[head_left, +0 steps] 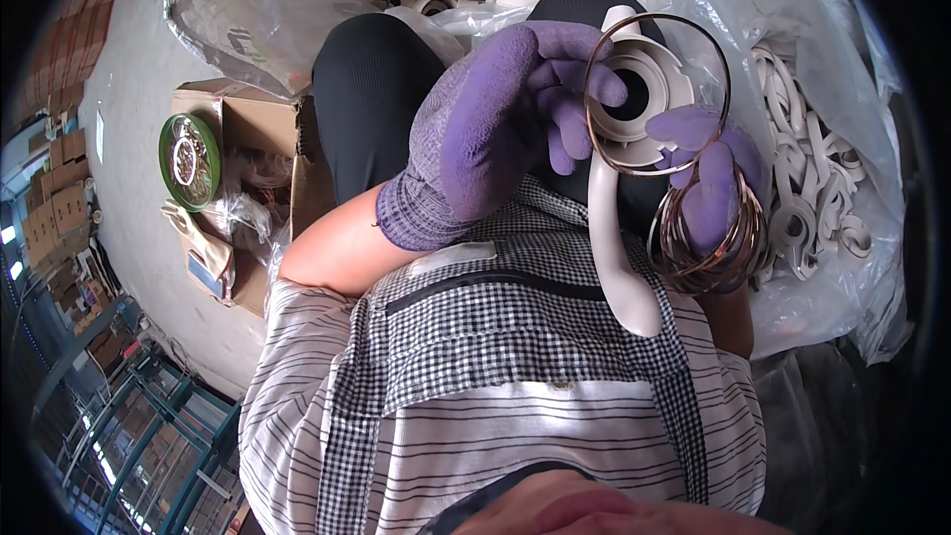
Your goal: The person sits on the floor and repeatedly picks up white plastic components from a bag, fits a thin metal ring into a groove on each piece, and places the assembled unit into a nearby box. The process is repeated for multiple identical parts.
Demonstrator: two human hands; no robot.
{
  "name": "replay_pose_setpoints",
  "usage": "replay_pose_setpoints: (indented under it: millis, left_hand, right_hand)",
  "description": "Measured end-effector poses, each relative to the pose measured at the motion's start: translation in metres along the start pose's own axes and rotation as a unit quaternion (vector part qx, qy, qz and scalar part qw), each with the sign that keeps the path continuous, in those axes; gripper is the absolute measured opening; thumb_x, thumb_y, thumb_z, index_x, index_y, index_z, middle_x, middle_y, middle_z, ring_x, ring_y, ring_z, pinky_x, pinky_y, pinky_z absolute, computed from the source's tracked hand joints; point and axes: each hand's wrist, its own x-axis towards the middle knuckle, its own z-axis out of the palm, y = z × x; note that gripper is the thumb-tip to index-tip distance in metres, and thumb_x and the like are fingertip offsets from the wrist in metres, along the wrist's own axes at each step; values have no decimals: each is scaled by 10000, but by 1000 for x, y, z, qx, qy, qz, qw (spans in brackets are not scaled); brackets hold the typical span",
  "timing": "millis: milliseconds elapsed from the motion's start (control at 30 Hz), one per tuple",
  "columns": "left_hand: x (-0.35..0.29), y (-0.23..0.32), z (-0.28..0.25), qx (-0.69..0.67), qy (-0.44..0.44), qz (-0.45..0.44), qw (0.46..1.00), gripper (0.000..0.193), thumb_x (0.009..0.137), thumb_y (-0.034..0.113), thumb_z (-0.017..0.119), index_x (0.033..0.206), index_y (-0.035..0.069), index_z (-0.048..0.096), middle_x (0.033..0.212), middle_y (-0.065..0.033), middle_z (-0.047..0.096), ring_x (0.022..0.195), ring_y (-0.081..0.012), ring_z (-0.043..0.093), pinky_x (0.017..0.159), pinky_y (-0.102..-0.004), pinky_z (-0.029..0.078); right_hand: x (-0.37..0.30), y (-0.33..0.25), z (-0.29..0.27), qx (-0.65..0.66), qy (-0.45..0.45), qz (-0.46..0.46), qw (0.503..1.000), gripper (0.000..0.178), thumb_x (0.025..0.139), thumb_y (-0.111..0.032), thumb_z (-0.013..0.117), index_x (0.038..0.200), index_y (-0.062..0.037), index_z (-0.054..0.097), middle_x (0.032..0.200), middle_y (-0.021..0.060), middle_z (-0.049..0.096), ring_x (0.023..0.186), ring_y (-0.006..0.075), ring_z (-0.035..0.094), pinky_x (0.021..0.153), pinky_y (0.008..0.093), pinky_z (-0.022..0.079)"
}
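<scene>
My left hand (495, 114) pinches one brown ring (729, 89) over the white plastic part (616, 248) before me, my right hand (721, 163) clasps the ring bundle (733, 263); this seems fitting, calling for careful alignment.

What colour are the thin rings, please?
The thin rings are coppery brown, clearest in the head view.

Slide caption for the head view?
Purple-gloved left hand and right hand with bronze-coloured rings and a pale curved part.
</scene>
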Motion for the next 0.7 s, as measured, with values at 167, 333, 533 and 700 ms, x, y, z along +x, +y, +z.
replay_pose_setpoints:
  millis: [167, 333, 533, 700]
  left_hand:
    - [-1, 2, 3, 70, 28, -11, 997, 565, 1111, 442, 337, 1370, -23, 529, 1143, -189, 705, 615, -136, 575, 601, -259, 497]
    - [1, 12, 18, 97, 94, -51, 990, 287, 1089, 191, 482, 1246, -20, 595, 1012, -163, 711, 584, -96, 598, 552, -218, 487]
    - [2, 14, 18, 102, 108, -72, 986, 226, 1080, 149, 518, 1197, -15, 621, 962, -129, 713, 575, -89, 596, 526, -204, 475]
    - [3, 12, 14, 27, 89, -69, 993, 212, 1060, 138, 580, 1180, -24, 645, 933, -101, 723, 616, -104, 626, 549, -226, 510]
  right_hand:
    - [-1, -3, 2, -5, 3, -3, 1000, 277, 1013, -222, 575, 943, 17, 696, 1047, 99, 733, 720, 96, 545, 646, 247, 441]
    - [-2, 1, -1, -5, 0, -4, 1000, 251, 1015, -206, 582, 965, 13, 693, 1057, 105, 730, 738, 101, 565, 657, 248, 458]
    - [-4, 4, -2, -1, -3, -6, 1000, 221, 1018, -187, 591, 991, 8, 690, 1068, 112, 726, 760, 107, 588, 670, 249, 478]
    - [-6, 8, -3, 3, -3, -5, 1000, 197, 1020, -171, 598, 1013, 4, 687, 1077, 117, 723, 778, 111, 607, 681, 250, 494]
